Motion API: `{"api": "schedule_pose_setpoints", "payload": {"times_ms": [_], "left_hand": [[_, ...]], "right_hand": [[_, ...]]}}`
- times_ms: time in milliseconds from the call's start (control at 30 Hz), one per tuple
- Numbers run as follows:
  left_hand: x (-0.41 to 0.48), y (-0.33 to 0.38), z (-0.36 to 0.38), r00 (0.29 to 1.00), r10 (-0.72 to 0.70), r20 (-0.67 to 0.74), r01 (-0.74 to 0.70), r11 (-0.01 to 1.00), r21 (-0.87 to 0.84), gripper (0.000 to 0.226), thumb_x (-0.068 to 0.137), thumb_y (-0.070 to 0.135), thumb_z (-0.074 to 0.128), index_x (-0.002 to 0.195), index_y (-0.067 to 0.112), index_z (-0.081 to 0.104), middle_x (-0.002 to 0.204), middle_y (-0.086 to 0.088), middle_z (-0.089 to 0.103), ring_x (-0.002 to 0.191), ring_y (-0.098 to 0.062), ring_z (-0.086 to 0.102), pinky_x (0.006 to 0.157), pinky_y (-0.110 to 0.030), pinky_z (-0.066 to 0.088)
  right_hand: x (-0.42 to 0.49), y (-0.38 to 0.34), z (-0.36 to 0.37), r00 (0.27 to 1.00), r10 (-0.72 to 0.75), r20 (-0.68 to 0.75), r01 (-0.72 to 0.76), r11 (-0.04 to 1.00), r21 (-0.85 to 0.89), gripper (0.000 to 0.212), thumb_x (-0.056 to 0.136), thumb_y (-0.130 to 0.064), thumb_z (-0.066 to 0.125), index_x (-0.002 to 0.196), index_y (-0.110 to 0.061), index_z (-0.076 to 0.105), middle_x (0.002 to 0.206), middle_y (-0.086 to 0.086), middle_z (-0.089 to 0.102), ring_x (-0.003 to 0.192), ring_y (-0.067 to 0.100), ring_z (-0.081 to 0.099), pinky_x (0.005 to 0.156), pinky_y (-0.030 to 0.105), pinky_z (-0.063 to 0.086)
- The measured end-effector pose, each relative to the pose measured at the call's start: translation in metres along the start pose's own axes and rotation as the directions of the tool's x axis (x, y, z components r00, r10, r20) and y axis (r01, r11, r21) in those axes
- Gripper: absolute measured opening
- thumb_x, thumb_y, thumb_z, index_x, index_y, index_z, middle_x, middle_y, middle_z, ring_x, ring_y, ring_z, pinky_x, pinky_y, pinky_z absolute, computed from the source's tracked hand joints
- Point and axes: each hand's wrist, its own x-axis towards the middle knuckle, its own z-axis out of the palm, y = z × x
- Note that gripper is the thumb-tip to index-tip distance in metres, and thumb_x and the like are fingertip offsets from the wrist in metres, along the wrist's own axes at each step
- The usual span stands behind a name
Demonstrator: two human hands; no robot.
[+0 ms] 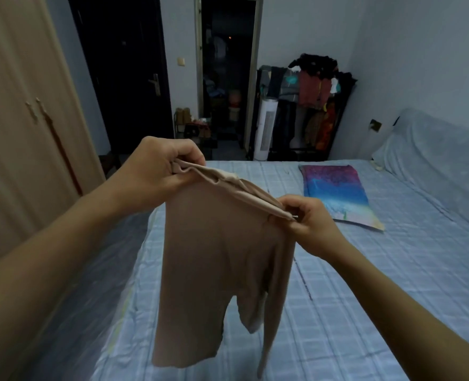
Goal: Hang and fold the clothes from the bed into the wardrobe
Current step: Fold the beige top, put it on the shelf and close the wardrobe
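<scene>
One beige garment (222, 251), thin and plain, hangs in the air over the bed (365, 284), its top edge bunched and stretched between two hands, with the lower part splitting into loose hanging pieces. Left hand (156, 171) is clenched on the upper left corner, right hand (307, 224) pinches the upper right corner. One folded multicolour cloth (337, 193) lies flat on the blue checked bed beyond; one wardrobe (21, 133) stands left, doors closed.
</scene>
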Motion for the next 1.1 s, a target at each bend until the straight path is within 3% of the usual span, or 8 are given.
{"api": "schedule_pose_setpoints", "payload": {"times_ms": [133, 233, 333, 433, 600, 767, 933, 1100], "left_hand": [[0.013, -0.013, 0.014, 0.999, -0.037, -0.019, 0.037, 0.999, -0.018, 0.027, 0.081, 0.04, 0.066, 0.084, 0.014, 0.07, 0.072, 0.005, 0.066, 0.062, -0.008, 0.06, 0.053, -0.01, 0.04], [0.031, -0.031, 0.028, 0.997, -0.069, -0.027, 0.068, 0.997, -0.036, 0.02, 0.082, 0.037, 0.067, 0.083, 0.017, 0.069, 0.071, 0.005, 0.066, 0.059, -0.006, 0.057, 0.053, -0.01, 0.038], [0.057, -0.064, 0.053, 0.996, -0.09, -0.021, 0.091, 0.996, 0.019, 0.006, 0.085, 0.021, 0.074, 0.083, 0.019, 0.069, 0.072, 0.006, 0.067, 0.062, -0.014, 0.06, 0.054, -0.014, 0.04], [0.089, -0.112, 0.09, 0.989, -0.149, -0.004, 0.149, 0.985, 0.087, 0.006, 0.086, 0.011, 0.074, 0.084, 0.015, 0.07, 0.074, 0.005, 0.068, 0.068, -0.015, 0.063, 0.056, -0.02, 0.044], [0.152, -0.186, 0.151, 0.975, -0.22, -0.044, 0.224, 0.963, 0.15, 0.008, 0.084, 0.004, 0.07, 0.084, 0.012, 0.071, 0.075, 0.0, 0.069, 0.069, -0.01, 0.062, 0.061, -0.027, 0.046], [0.2, -0.213, 0.169, 0.983, -0.132, -0.125, 0.151, 0.975, 0.162, 0.006, 0.085, 0.003, 0.07, 0.086, 0.009, 0.07, 0.079, 0.0, 0.068, 0.072, -0.007, 0.06, 0.063, -0.01, 0.04], [0.217, -0.205, 0.169, 0.979, 0.026, -0.203, 0.014, 0.981, 0.193, 0.004, 0.089, 0.007, 0.069, 0.089, 0.003, 0.07, 0.083, -0.006, 0.067, 0.074, -0.015, 0.06, 0.066, -0.021, 0.044], [0.192, -0.197, 0.175, 0.982, 0.045, -0.184, -0.012, 0.985, 0.173, 0.004, 0.086, 0.003, 0.072, 0.089, 0.003, 0.069, 0.083, -0.007, 0.066, 0.074, -0.019, 0.06, 0.066, -0.025, 0.044]], "right_hand": [[0.02, 0.026, -0.006, 1.0, 0.019, 0.014, -0.019, 1.0, 0.007, 0.024, 0.084, 0.01, 0.066, 0.089, -0.013, 0.072, 0.082, -0.004, 0.071, 0.08, 0.011, 0.069, 0.071, 0.024, 0.054], [0.039, 0.051, -0.012, 1.0, 0.018, -0.003, -0.018, 1.0, 0.018, 0.017, 0.085, 0.003, 0.068, 0.09, -0.012, 0.072, 0.082, -0.002, 0.071, 0.079, 0.014, 0.069, 0.071, 0.028, 0.056], [0.066, 0.088, -0.019, 0.999, 0.035, -0.017, -0.035, 0.999, 0.007, 0.016, 0.083, 0.004, 0.069, 0.089, -0.01, 0.072, 0.079, -0.002, 0.07, 0.076, 0.013, 0.067, 0.068, 0.023, 0.052], [0.102, 0.139, -0.017, 0.995, 0.089, -0.038, -0.092, 0.994, -0.06, 0.022, 0.079, 0.004, 0.069, 0.087, -0.016, 0.073, 0.079, 0.001, 0.072, 0.077, 0.02, 0.068, 0.067, 0.03, 0.053], [0.167, 0.22, -0.017, 0.972, 0.16, -0.174, -0.173, 0.983, -0.062, 0.018, 0.08, -0.001, 0.07, 0.084, -0.019, 0.074, 0.073, -0.002, 0.07, 0.066, 0.007, 0.061, 0.06, 0.019, 0.045], [0.211, 0.256, -0.037, 0.928, 0.141, -0.344, -0.157, 0.987, -0.019, 0.023, 0.081, 0.005, 0.067, 0.088, -0.016, 0.071, 0.079, -0.001, 0.07, 0.074, 0.008, 0.063, 0.066, 0.013, 0.048], [0.229, 0.242, -0.068, 0.941, -0.016, -0.338, -0.017, 0.996, -0.093, 0.023, 0.083, 0.003, 0.066, 0.092, -0.018, 0.07, 0.088, 0.0, 0.068, 0.081, 0.016, 0.065, 0.071, 0.022, 0.053], [0.205, 0.242, -0.074, 0.964, -0.042, -0.261, -0.003, 0.986, -0.17, 0.021, 0.081, 0.001, 0.065, 0.093, -0.014, 0.072, 0.089, -0.001, 0.066, 0.084, 0.018, 0.064, 0.074, 0.028, 0.054]]}}
